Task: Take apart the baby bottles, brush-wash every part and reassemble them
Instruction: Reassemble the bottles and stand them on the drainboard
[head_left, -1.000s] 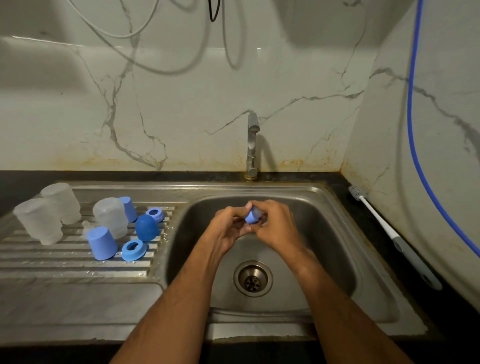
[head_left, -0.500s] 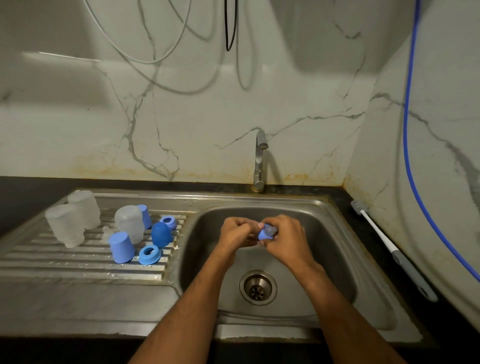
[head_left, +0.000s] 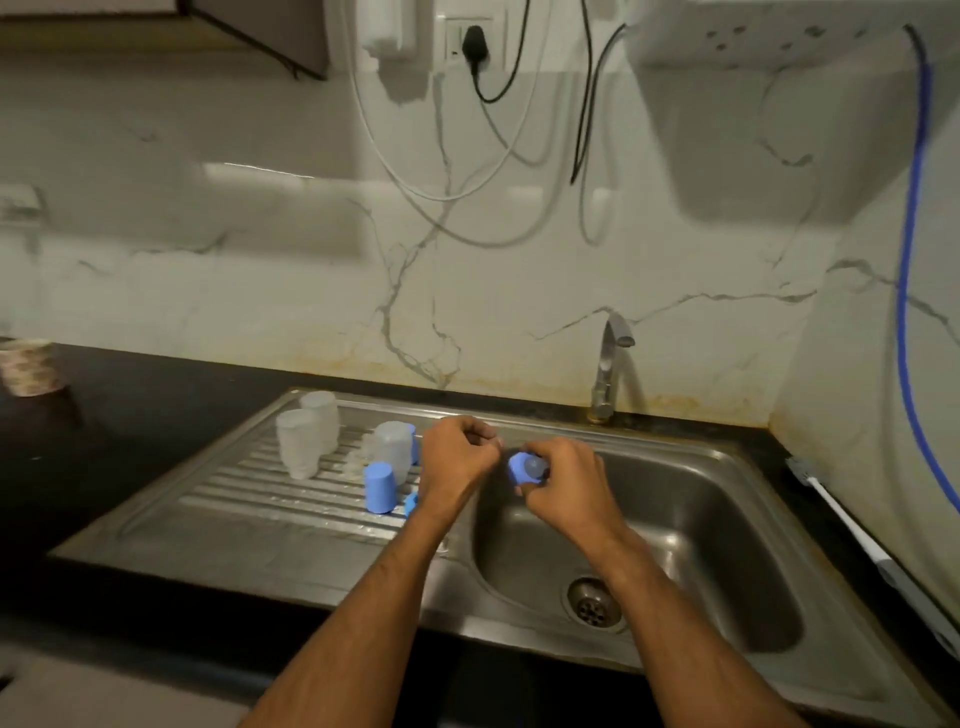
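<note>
My right hand (head_left: 563, 480) pinches the blue collar ring with its clear teat (head_left: 525, 467) over the sink basin's (head_left: 727, 499) left rim, so drips fall inside. My left hand (head_left: 457, 457) is curled — what it holds, I cannot tell. Frosted bottles (head_left: 304, 441) and a matte blue cap (head_left: 379, 487) stand upturned on the ribbed steel drainboard (head_left: 234, 499) — draining.

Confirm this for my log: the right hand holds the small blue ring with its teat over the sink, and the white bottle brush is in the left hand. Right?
Not quite. In the head view the right hand does hold the blue ring with its teat over the sink, but the white bottle brush lies on the counter to the right of the sink. The left hand has curled fingers and no brush.
</note>
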